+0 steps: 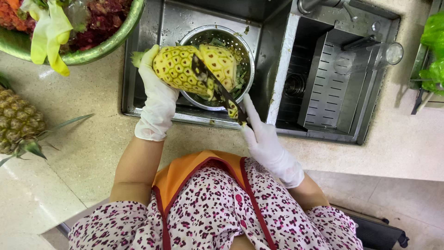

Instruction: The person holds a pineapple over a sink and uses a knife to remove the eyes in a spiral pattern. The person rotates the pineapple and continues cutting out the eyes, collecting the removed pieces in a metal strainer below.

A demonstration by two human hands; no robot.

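Observation:
A peeled yellow pineapple (182, 68) is held on its side over a metal colander (240, 44) in the sink. My left hand (155, 99), in a white glove, grips the pineapple at its left end. My right hand (266, 141), also gloved, is shut on a dark knife (217, 85). The blade lies across the fruit's right half, with a strip of cut flesh hanging near the handle.
A green bowl (115, 39) of red peelings with yellow gloves (46, 32) draped over its rim sits at top left. An unpeeled pineapple (18, 122) lies on the counter at left. A steel drain rack (330, 90) and a clear glass (365, 58) fill the right sink basin.

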